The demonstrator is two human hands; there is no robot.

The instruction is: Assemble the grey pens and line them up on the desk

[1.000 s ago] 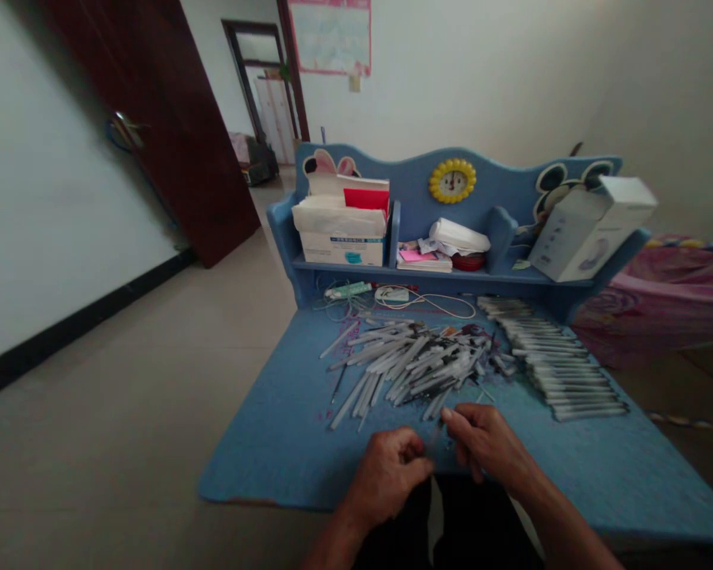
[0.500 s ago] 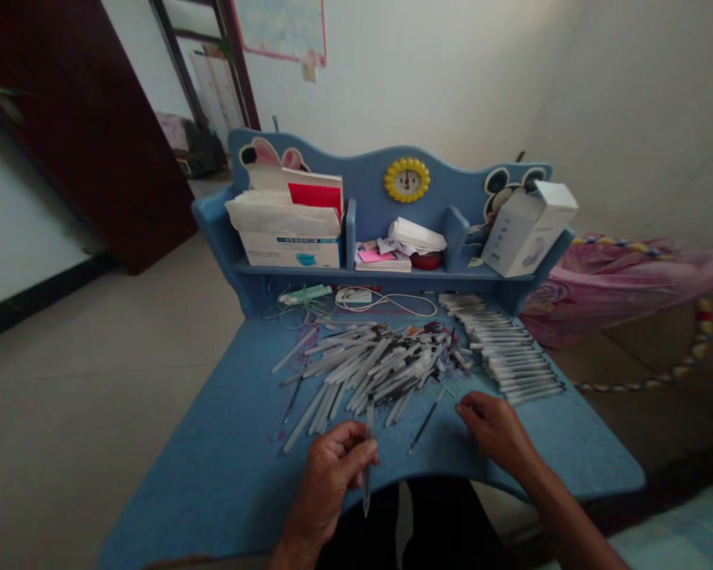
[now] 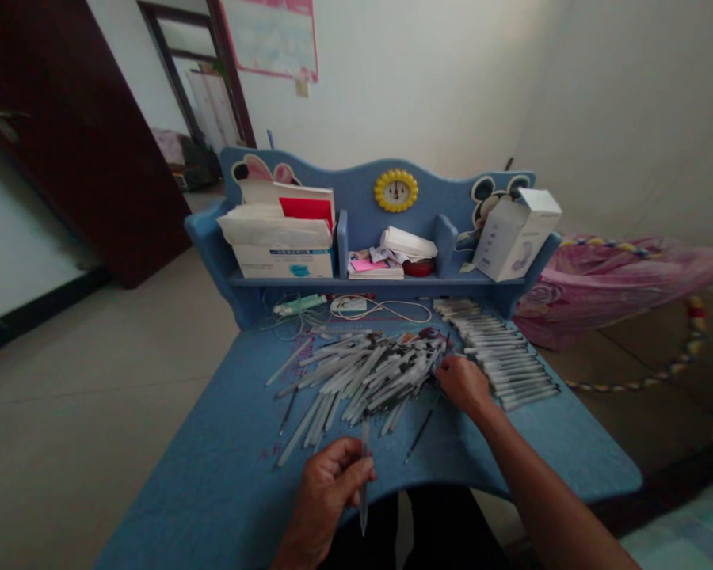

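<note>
My left hand pinches a clear pen between thumb and fingers near the desk's front edge. The pen is nearly upright in view, its pointed end toward me. At the right end of the heap of loose pen barrels, my right hand reaches in with its fingers drawn together; what they grip, if anything, is hidden. A thin dark refill lies on the desk between my hands. Beyond my right hand is a neat row of pens, laid side by side.
The blue desk has a back shelf with a mask box, papers, a yellow clock and a white carton. A white cord and a green-white item lie under the shelf.
My right hand has moved forward and left, from the bare desk to the heap's right end. My left hand still holds the pen in about the same place. The view has tilted slightly.
</note>
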